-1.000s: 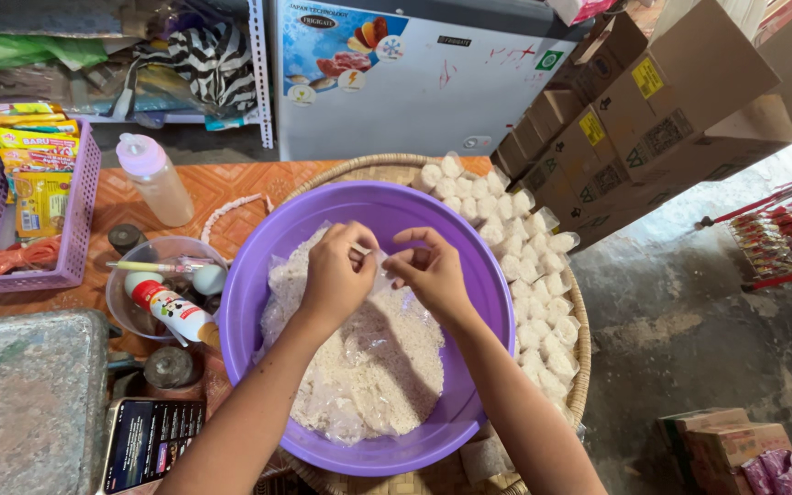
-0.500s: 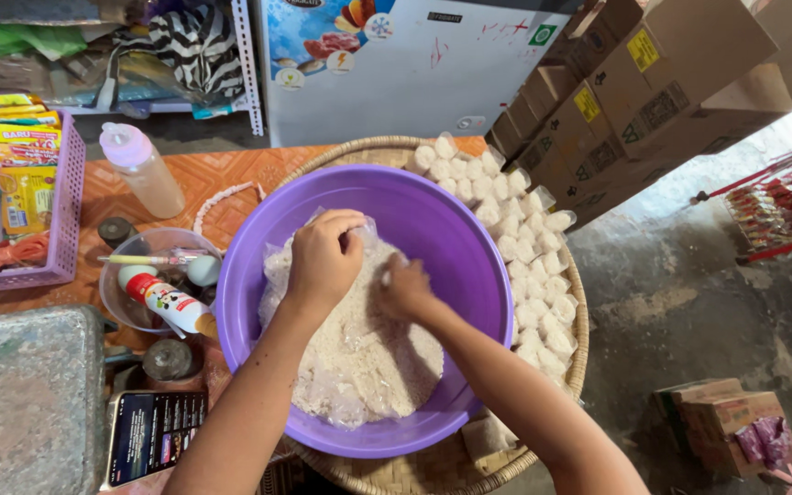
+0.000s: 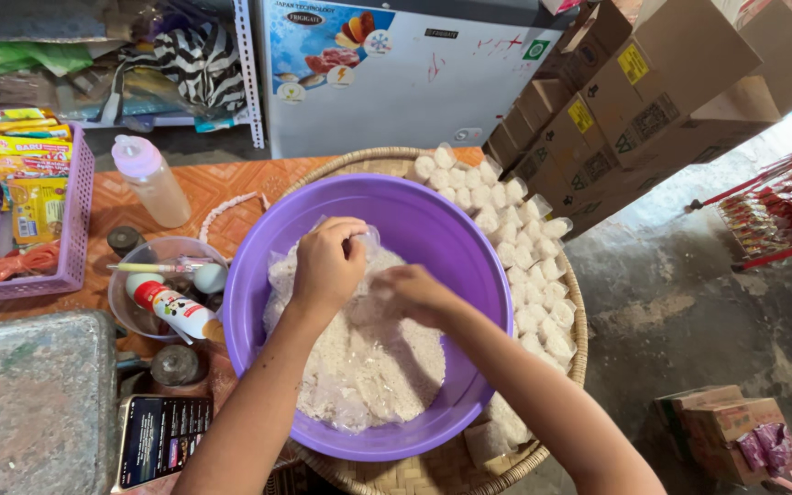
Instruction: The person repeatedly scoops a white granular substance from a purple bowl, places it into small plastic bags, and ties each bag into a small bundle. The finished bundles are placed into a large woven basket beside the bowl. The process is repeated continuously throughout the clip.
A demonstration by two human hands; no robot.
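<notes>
Purple basin [image 3: 451, 229] sits on woven tray [image 3: 579, 367], holding white grains [image 3: 368, 357] in clear plastic. Left hand [image 3: 327, 266] pinches small plastic bag [image 3: 366, 240] at far side. Right hand [image 3: 419, 293] presses into grains; finger spread unclear.

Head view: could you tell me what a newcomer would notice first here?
A big purple basin sits mid-frame, holding white grains in clear plastic. Both hands work in it: left hand pinching a small bag, right hand down in the grains. Filled packets line the woven tray at right.
</notes>
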